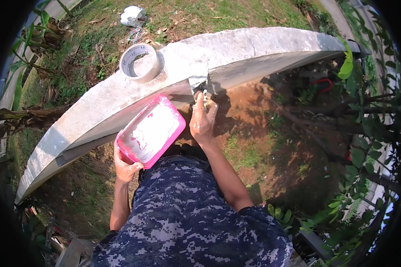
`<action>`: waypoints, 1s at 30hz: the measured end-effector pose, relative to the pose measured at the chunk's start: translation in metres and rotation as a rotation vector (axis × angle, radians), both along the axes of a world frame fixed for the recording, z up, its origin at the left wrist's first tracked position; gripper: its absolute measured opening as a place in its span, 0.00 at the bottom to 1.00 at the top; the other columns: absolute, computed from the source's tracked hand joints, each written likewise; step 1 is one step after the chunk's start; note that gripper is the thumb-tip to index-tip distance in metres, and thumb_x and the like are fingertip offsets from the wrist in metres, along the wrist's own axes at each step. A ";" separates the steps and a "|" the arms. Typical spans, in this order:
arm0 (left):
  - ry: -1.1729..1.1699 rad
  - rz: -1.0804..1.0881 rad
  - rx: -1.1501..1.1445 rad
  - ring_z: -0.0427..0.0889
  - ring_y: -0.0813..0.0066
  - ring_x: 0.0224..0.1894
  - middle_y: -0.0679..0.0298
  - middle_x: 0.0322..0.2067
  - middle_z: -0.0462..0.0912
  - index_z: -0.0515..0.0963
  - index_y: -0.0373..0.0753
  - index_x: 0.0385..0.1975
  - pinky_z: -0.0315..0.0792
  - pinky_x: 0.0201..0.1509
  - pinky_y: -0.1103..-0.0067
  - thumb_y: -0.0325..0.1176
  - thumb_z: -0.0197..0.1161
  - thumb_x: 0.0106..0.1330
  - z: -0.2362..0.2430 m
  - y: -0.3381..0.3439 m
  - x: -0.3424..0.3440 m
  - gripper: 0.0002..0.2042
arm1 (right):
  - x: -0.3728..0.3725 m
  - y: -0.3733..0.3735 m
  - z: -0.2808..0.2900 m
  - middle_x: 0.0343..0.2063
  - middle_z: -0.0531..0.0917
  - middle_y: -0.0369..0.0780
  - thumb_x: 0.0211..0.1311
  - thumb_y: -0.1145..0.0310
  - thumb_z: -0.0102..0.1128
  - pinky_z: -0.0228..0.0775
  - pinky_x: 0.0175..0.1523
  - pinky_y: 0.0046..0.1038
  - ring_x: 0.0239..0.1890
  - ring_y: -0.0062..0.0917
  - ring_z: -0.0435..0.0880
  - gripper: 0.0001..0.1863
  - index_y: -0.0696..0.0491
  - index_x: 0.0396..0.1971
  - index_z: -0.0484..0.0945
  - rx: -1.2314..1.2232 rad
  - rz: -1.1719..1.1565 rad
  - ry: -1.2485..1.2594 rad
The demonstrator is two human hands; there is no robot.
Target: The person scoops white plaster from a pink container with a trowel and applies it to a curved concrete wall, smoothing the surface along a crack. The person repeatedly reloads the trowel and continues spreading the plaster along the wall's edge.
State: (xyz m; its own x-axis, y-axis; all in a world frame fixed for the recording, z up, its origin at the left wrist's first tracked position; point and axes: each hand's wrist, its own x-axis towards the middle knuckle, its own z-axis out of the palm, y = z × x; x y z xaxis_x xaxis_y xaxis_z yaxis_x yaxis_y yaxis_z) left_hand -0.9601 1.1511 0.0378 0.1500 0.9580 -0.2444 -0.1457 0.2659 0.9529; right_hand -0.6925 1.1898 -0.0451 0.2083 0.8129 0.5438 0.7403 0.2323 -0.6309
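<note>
My left hand point(127, 166) grips a pink plastic tub point(177, 125) by its lower left corner. White paste coats the tub's inside, with pink streaks showing through. In my right hand point(203, 121) is a putty knife point(198, 83), its blade pointing away from me and touching the near edge of the concrete wall top point(236, 44). My fingers cover most of its handle, and white smears mark them. A roll of wide tape point(140, 63) rests on the wall top, beyond the tub and to the left of the knife.
Grass point(187, 18) with a crumpled white plastic item point(132, 16) lies beyond the wall. Bare brown soil point(249, 115) is on the near side. Leafy branches point(358, 155) crowd the right, and banana-like plants point(31, 40) stand at far left. A red curved object point(324, 85) lies in shade.
</note>
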 end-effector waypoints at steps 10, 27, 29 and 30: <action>0.059 -0.001 0.027 0.65 0.63 0.65 0.57 0.64 0.64 0.52 0.35 0.69 0.61 0.69 0.66 0.40 0.85 0.34 0.000 0.008 -0.018 0.60 | 0.003 0.015 -0.008 0.41 0.71 0.51 0.57 0.87 0.56 0.68 0.41 0.35 0.39 0.39 0.72 0.32 0.59 0.64 0.64 -0.009 -0.084 -0.030; 0.022 -0.060 0.040 0.66 0.63 0.65 0.56 0.63 0.64 0.52 0.34 0.69 0.61 0.69 0.66 0.38 0.85 0.33 -0.005 0.016 -0.011 0.60 | 0.015 0.005 0.032 0.38 0.73 0.55 0.55 0.85 0.53 0.68 0.43 0.39 0.40 0.44 0.71 0.32 0.61 0.64 0.65 -0.209 -0.058 -0.081; 0.012 -0.048 0.020 0.66 0.62 0.65 0.56 0.63 0.64 0.52 0.34 0.69 0.61 0.69 0.66 0.38 0.85 0.33 -0.004 0.015 -0.008 0.60 | 0.012 -0.002 0.026 0.39 0.71 0.55 0.56 0.84 0.54 0.68 0.42 0.38 0.39 0.44 0.72 0.32 0.60 0.64 0.66 -0.220 -0.041 -0.029; 0.003 -0.043 0.000 0.66 0.62 0.65 0.56 0.63 0.64 0.52 0.34 0.69 0.61 0.69 0.66 0.38 0.85 0.33 -0.004 0.015 -0.008 0.60 | 0.012 -0.006 0.023 0.40 0.70 0.55 0.56 0.84 0.54 0.68 0.42 0.38 0.39 0.44 0.72 0.32 0.60 0.64 0.66 -0.226 -0.032 -0.019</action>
